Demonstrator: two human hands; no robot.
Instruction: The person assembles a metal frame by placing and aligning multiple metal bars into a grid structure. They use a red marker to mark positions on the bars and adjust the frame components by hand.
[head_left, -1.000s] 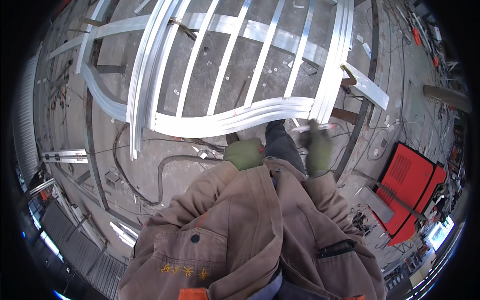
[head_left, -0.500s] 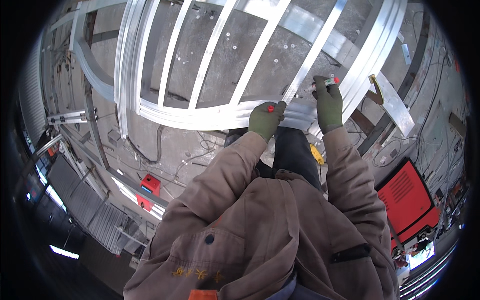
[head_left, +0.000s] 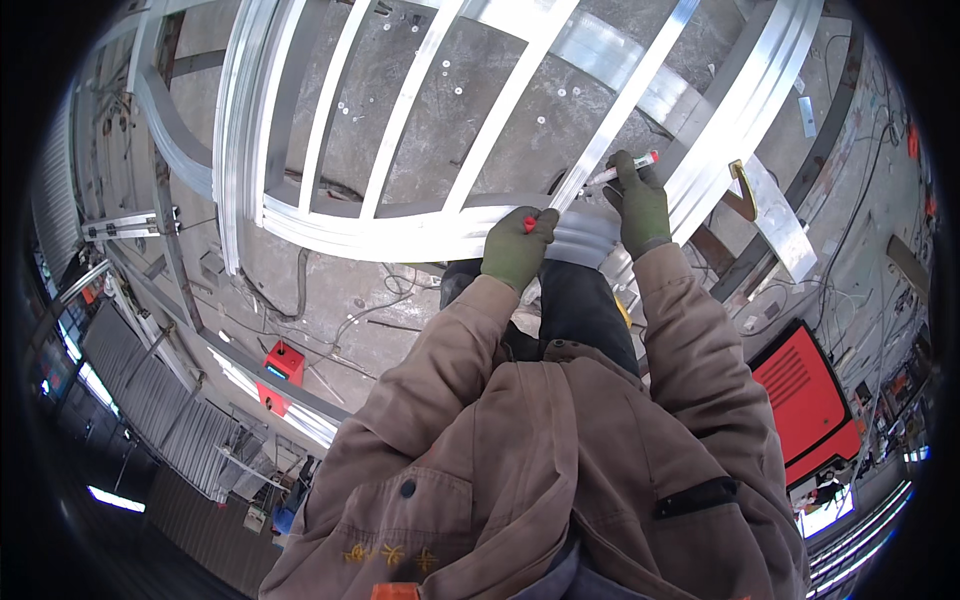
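A silvery metal frame with several parallel slats lies in front of me. My gloved left hand is closed around a small red piece, perhaps a marker cap, and rests on the frame's curved near rail. In my gloved right hand is a white marker with a red end, gripped between thumb and fingers. Its other end points left, close to the lower end of the rightmost slat. Whether the tip touches the metal I cannot tell.
A flat metal strip with a yellowish clamp-like piece lies right of the frame. Further right stands a red machine housing. A small red box sits at the left on the floor, where cables run. Metal beams stand further left.
The marker in my right hand has come left toward the rightmost slat, and more of its body shows. My left hand keeps its place on the rail. The whole view has shifted slightly.
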